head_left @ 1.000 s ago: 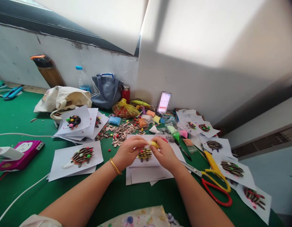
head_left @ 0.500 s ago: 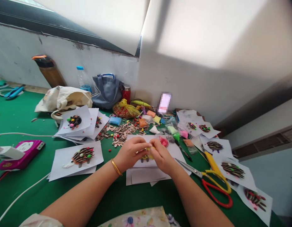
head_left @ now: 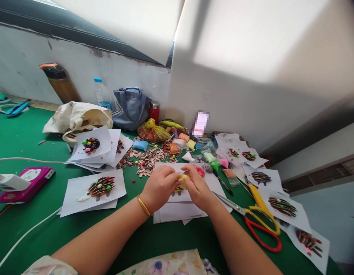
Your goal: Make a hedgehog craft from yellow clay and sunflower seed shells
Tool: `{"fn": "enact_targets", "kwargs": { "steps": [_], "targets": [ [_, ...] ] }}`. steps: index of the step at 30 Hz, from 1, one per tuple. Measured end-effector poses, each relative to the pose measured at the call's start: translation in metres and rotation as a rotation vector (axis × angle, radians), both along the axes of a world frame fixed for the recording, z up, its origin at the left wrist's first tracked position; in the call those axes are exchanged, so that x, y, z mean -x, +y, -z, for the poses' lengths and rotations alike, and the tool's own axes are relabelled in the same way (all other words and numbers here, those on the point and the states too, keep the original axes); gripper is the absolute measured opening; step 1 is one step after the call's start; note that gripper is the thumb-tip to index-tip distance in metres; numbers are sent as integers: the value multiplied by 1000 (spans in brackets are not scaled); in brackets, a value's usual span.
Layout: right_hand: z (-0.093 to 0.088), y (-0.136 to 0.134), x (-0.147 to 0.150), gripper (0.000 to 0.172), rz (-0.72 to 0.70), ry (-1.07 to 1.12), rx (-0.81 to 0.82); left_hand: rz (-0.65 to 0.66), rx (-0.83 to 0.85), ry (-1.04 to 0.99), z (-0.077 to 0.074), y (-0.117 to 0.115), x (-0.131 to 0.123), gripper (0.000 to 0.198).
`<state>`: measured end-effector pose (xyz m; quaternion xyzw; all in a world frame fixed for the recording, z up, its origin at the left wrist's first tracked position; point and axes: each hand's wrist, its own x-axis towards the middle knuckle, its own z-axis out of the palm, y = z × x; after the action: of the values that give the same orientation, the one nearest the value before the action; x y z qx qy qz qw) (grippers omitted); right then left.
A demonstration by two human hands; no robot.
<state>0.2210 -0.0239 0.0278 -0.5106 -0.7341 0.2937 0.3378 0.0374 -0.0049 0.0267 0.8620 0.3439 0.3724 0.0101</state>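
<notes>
Green table [head_left: 136,236] is carrying the paper stack [head_left: 177,212]. Scissors [head_left: 240,209] are lying at stack's right edge. Left hand [head_left: 159,187] and right hand [head_left: 197,191], fingers narrowed, are pinching yellow lump [head_left: 183,178] between them, above stack.

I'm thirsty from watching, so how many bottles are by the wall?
3: brown bottle behind the cream bag, clear bottle left of the blue bag, red bottle right of it. Others may be hidden.

- At ten o'clock, a brown bottle [head_left: 63,87] is seen.
- At eleven, a red flask [head_left: 154,114] is placed beside a blue bag [head_left: 133,112].
- At nine, a magenta box [head_left: 36,184] is laid.
</notes>
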Motion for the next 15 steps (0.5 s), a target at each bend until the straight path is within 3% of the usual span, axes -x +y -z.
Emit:
{"fn": "enact_targets", "kwargs": {
  "steps": [9,15],
  "targets": [
    [-5,-2,9,49,-31,-238,-75,75,210,-2,5,1,-3,18],
    [-3,1,0,39,46,-111,-88,52,245,-221,5,2,0,12]
  ]
}}
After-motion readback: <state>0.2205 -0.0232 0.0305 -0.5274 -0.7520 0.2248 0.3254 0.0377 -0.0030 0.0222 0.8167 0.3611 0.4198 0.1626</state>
